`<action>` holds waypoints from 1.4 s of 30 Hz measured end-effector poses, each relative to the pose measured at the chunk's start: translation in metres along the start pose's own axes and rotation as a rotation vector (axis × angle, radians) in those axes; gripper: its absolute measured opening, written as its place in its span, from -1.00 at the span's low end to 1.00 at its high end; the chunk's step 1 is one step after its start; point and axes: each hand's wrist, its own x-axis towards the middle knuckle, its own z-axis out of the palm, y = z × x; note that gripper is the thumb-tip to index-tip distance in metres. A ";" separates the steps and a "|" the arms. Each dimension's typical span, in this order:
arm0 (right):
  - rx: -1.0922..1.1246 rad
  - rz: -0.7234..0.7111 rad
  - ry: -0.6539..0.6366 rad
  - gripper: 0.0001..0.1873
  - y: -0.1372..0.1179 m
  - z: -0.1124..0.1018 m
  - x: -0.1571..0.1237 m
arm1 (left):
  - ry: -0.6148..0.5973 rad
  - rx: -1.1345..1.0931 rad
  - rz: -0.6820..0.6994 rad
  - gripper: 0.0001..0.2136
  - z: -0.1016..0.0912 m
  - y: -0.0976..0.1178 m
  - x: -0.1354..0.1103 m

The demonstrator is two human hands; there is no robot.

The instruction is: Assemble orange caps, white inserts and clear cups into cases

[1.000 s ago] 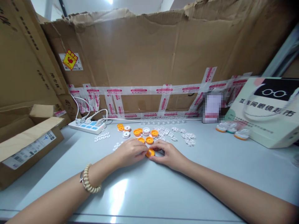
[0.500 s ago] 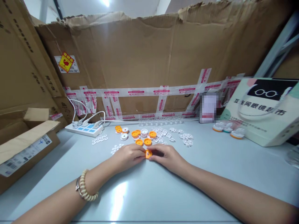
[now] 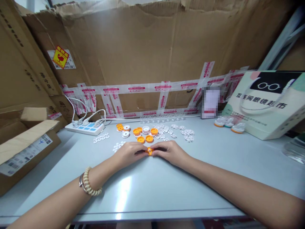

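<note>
My left hand point(image 3: 130, 152) and my right hand point(image 3: 169, 151) meet at the middle of the grey table point(image 3: 152, 187). Both pinch one small orange round cap point(image 3: 150, 151) between their fingertips, just above the tabletop. A beaded bracelet point(image 3: 89, 186) is on my left wrist. Just behind my hands lie several orange and white round caps point(image 3: 145, 133) and a scatter of small white plastic pieces point(image 3: 176, 132). More small white pieces point(image 3: 101, 137) lie to the left.
A white power strip point(image 3: 84, 127) with plugged cables sits at the back left. An open cardboard box point(image 3: 21, 146) stands at the left edge. Taped cardboard walls point(image 3: 152, 63) enclose the back. A printed paper bag point(image 3: 267, 101) and three capped pieces point(image 3: 228, 124) are at the right.
The view has tilted down and the hands sit slightly higher in the picture. Both hands keep pinching the orange cap, now turned more on edge between the fingertips.
</note>
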 end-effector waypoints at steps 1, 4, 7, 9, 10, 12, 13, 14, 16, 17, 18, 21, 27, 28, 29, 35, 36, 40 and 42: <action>0.003 -0.002 0.001 -0.86 0.001 0.000 0.000 | 0.004 0.005 -0.011 -0.85 0.000 0.000 0.000; 0.001 -0.026 0.013 -0.85 0.003 0.001 0.000 | 0.006 0.010 -0.007 -0.85 0.001 -0.001 0.000; -0.006 -0.047 0.021 -0.85 0.006 0.001 0.001 | 0.005 0.009 0.041 -0.83 0.001 -0.002 0.002; -0.019 -0.051 0.024 -0.86 0.006 0.001 0.001 | 0.012 0.018 0.062 -0.82 0.001 -0.001 0.002; -0.029 -0.051 0.026 -0.86 0.006 0.001 0.001 | 0.016 0.025 0.064 -0.82 0.001 -0.001 0.002; -0.050 -0.051 0.032 -0.85 0.006 0.001 0.000 | 0.019 0.036 0.062 -0.82 0.000 -0.001 0.002; -0.058 -0.054 0.035 -0.85 0.005 0.001 0.000 | 0.019 0.040 0.063 -0.82 0.000 -0.001 0.002; -0.063 -0.061 0.038 -0.85 0.005 0.001 0.000 | 0.018 0.043 0.066 -0.82 0.000 -0.001 0.002; -0.075 -0.080 0.039 -0.85 0.005 0.002 0.000 | 0.018 0.045 0.078 -0.82 0.001 -0.002 0.002; -0.084 -0.094 0.039 -0.85 0.005 0.002 0.000 | 0.018 0.047 0.084 -0.82 0.001 -0.002 0.002; -0.099 -0.111 0.040 -0.85 0.005 0.002 0.000 | 0.018 0.049 0.089 -0.81 0.001 -0.002 0.002; -0.167 -0.174 0.043 -0.85 0.006 0.003 0.000 | 0.016 0.053 0.098 -0.80 0.002 -0.003 0.002; -0.315 -0.297 0.018 -0.83 0.008 0.003 0.000 | -0.006 0.088 0.123 -0.78 0.003 -0.004 0.001; -0.339 -0.310 0.007 -0.82 0.008 0.003 0.000 | -0.016 0.097 0.122 -0.78 0.003 -0.004 0.001; -0.362 -0.318 -0.004 -0.81 0.008 0.003 0.000 | -0.028 0.106 0.121 -0.78 0.003 -0.004 0.001; -0.399 -0.323 -0.030 -0.80 0.007 0.002 -0.001 | -0.082 0.156 0.102 -0.78 0.001 0.001 0.001; -0.388 -0.320 -0.025 -0.80 0.007 0.002 0.000 | -0.092 0.158 0.095 -0.77 0.001 0.003 0.001; -0.311 -0.283 0.000 -0.81 0.005 0.001 0.000 | -0.101 0.140 0.089 -0.78 -0.009 0.006 0.004; -0.278 -0.261 0.011 -0.82 0.004 0.001 -0.001 | -0.059 0.129 0.069 -0.78 -0.022 0.002 0.005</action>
